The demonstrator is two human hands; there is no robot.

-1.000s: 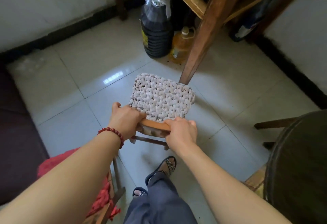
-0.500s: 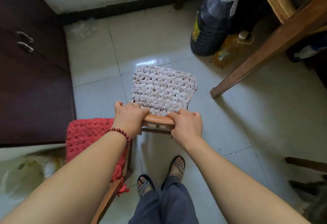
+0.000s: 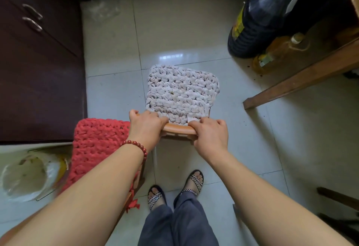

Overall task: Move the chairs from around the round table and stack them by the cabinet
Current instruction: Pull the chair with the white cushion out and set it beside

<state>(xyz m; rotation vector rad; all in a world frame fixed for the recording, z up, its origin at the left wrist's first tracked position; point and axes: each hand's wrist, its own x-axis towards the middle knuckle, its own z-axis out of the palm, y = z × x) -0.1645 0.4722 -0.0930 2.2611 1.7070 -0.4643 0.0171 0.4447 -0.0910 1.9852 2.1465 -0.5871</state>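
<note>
Head view: left hand point(image 3: 144, 127) and right hand point(image 3: 210, 136), arms extended, fingers gripping the chair point(image 3: 179, 129) backrest, right of the cabinet point(image 3: 38, 67).

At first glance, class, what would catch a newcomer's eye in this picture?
Centre frame, the left hand and right hand grip the wooden back rail of a chair with a pale woven cushion. Just left stands a chair with a red woven cushion, beside the dark cabinet.
</note>
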